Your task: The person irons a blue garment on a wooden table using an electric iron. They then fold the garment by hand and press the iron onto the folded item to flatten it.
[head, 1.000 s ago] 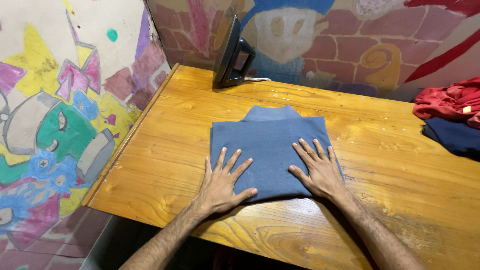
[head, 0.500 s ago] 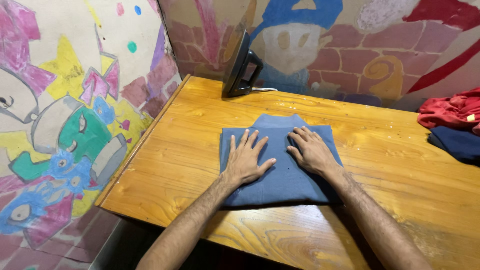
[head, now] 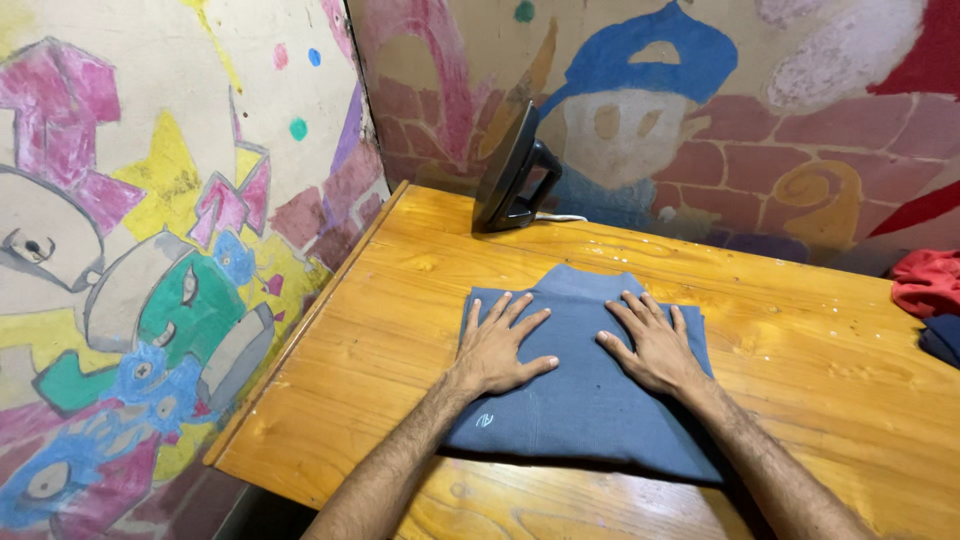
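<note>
Two bare forearms in from btm edge, 2 hands flat on 1 folded blue-grey garment (head: 590, 400). Left hand (head: 497, 345) palm down on garment's left half, fingers (head: 520, 310) spread wide & straight, thumb out to the right; gripping nothing, just pressing on cloth. Right hand (head: 655, 345) same on right half: palm down, fingers (head: 645, 308) fanned, flat, nothing held. Hands apart, bare strip of cloth between them.

Garment = 1 pc, folded to rough rectangle, lying near front-left part of 1 wooden table (head: 820, 370), near edge of cloth close to table's front edge. Small light logo mark (head: 484, 421) by left wrist. Collar-like flap sticks out at far edge, beyond fingertips.

Table top yellow-orange, varnished, grain visible, few pale specks on far side.

Farther: 1 dark clothes iron (head: 512, 175) standing upright on its heel at table's far-left corner, well apart from garment, white cord (head: 565, 216) trailing right behind it.

Right edge, partly cut off: 1 red cloth (head: 925, 280) w/ 1 dark navy cloth (head: 942, 338) just in front; touching, can't tell how many pcs in each.

Behind & left: 2 painted walls (head: 150, 250), cartoon figures, brick pattern, multi-colour.
</note>
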